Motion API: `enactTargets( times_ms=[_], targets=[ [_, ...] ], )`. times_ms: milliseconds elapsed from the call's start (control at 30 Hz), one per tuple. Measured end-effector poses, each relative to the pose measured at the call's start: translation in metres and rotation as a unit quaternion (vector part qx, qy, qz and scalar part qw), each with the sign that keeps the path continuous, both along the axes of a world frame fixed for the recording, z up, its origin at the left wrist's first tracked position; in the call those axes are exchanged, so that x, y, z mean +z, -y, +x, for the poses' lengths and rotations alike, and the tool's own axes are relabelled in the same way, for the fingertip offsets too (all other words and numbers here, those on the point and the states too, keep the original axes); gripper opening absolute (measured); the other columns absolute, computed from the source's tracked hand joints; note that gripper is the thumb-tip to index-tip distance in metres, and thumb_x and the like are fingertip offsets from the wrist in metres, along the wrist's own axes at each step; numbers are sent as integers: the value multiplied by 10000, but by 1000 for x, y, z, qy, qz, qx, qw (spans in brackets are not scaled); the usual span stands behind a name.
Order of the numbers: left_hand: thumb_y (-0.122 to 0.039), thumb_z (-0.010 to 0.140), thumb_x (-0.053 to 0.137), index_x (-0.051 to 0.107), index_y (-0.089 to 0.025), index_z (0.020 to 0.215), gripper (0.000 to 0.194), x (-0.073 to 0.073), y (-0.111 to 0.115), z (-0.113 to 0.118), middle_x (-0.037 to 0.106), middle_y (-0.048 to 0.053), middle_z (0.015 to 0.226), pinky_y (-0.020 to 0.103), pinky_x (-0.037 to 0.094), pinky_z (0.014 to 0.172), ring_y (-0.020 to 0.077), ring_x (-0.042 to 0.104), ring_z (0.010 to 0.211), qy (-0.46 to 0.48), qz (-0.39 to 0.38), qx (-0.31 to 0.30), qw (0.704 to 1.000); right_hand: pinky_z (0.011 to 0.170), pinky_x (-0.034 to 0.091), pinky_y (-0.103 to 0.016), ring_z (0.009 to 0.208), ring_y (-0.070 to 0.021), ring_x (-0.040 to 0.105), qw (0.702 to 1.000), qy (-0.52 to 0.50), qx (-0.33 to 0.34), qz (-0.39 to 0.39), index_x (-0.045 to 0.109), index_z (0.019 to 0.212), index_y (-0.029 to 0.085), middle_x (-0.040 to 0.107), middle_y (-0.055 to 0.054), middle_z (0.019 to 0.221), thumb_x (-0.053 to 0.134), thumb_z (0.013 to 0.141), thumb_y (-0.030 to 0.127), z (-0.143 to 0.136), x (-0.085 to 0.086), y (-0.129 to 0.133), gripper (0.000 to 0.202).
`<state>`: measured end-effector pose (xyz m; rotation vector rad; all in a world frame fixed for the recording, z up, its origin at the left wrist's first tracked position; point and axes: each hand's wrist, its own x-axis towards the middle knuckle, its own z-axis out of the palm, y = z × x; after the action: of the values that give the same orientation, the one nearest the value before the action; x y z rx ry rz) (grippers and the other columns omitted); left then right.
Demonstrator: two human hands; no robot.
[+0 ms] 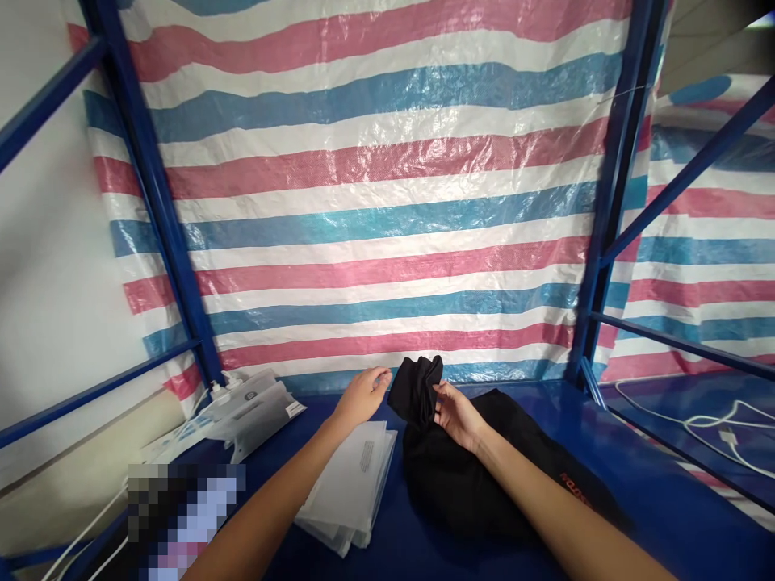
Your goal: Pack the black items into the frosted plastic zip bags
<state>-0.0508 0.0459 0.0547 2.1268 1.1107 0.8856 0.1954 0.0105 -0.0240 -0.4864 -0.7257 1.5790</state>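
Bare forearms reach in from the near edge, one passing over the black cloth, which lies on a blue surface with orange lettering showing on its right part; to the left of the cloth lies a fanned stack of translucent sleeves; the hands are apart, the right hand pinching the cloth's bunched, raised top, the left hand empty, its loosely bent fingers just beside that top, though I cannot tell whether they touch it; well left of the cloth sit a white power strip with plugs and more translucent packaging; far right of it a white cable loops; beyond the cloth, a striped sheet hangs between blue metal posts.
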Motion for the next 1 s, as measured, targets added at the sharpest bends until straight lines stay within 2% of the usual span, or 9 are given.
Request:
enactTargets(
  times_ms=[133, 300, 400, 500, 600, 700, 867, 933, 1000],
  targets=[
    [-457, 988, 677, 691, -250, 1433, 491, -5, 23, 15, 685, 133, 1443, 470, 455, 1166, 377, 620, 1347, 36, 72, -27, 996, 747, 628, -321, 842, -185, 767, 1000, -4, -11, 11, 699, 1005, 256, 808, 26, 995, 938, 762, 275, -3, 1, 1, 341],
    [-406, 938, 738, 689, -276, 1439, 519, -7, 39, 22, 563, 136, 1527, 519, 339, 1268, 377, 505, 1442, 82, 177, 61, 979, 760, 634, -297, 860, -190, 785, 998, -23, -30, 41, 755, 1035, 257, 839, 6, 1015, 976, 745, 239, -4, 1, -1, 365],
    [-599, 1017, 607, 592, -271, 1536, 614, -4, 42, 28, 656, 142, 1421, 480, 507, 1107, 330, 668, 1217, 186, 16, 24, 982, 756, 637, -295, 814, -196, 790, 997, -27, -42, 51, 783, 1040, 246, 850, -3, 965, 985, 738, 245, -7, -1, -3, 364],
    [-754, 1005, 537, 386, -279, 1668, 829, 1, 44, 35, 680, 155, 1437, 438, 586, 953, 312, 731, 1119, 319, -178, -1, 931, 800, 654, -314, 846, -217, 804, 997, -29, -40, 53, 793, 1013, 246, 855, -6, 935, 982, 749, 286, -5, 1, -5, 327],
    [-548, 899, 814, 260, -293, 1717, 1020, 6, 48, 35, 724, 133, 1376, 422, 567, 1028, 308, 711, 1223, 391, -210, 5, 896, 873, 668, -353, 923, -249, 815, 999, -34, -18, 36, 795, 978, 233, 859, -38, 953, 936, 806, 363, 13, 11, -2, 257],
    [-342, 847, 851, 185, -287, 1740, 1116, 4, 55, 23, 761, 108, 1289, 435, 538, 1105, 303, 692, 1283, 426, -203, 6, 882, 931, 664, -407, 1007, -283, 811, 1000, -20, -8, 14, 795, 994, 231, 857, -68, 1008, 878, 854, 384, 53, 18, 13, 223],
    [-423, 833, 902, 349, -328, 1705, 1037, -21, 76, -9, 492, 178, 1652, 494, 565, 1074, 401, 649, 1353, 255, -162, -1, 953, 930, 641, -573, 1139, -401, 772, 984, 140, -76, -84, 779, 1151, 256, 810, -165, 1219, 715, 925, 641, 136, 2, 72, 451],
    [-463, 807, 924, 468, -347, 1652, 968, -32, 83, -17, 313, 168, 1755, 520, 560, 1080, 461, 544, 1457, 145, -93, 9, 985, 954, 623, -602, 1203, -417, 745, 945, 265, -170, -89, 737, 1295, 319, 762, -158, 1341, 625, 926, 775, 159, -10, 98, 596],
    [-440, 860, 880, 563, -385, 1587, 795, -36, 88, -19, 309, 111, 1767, 563, 482, 1171, 464, 379, 1574, 40, 9, -13, 999, 1075, 565, -603, 1342, -414, 663, 875, 426, -230, -17, 683, 1414, 371, 697, -139, 1454, 679, 906, 758, 172, -19, 120, 639]
  ],
)
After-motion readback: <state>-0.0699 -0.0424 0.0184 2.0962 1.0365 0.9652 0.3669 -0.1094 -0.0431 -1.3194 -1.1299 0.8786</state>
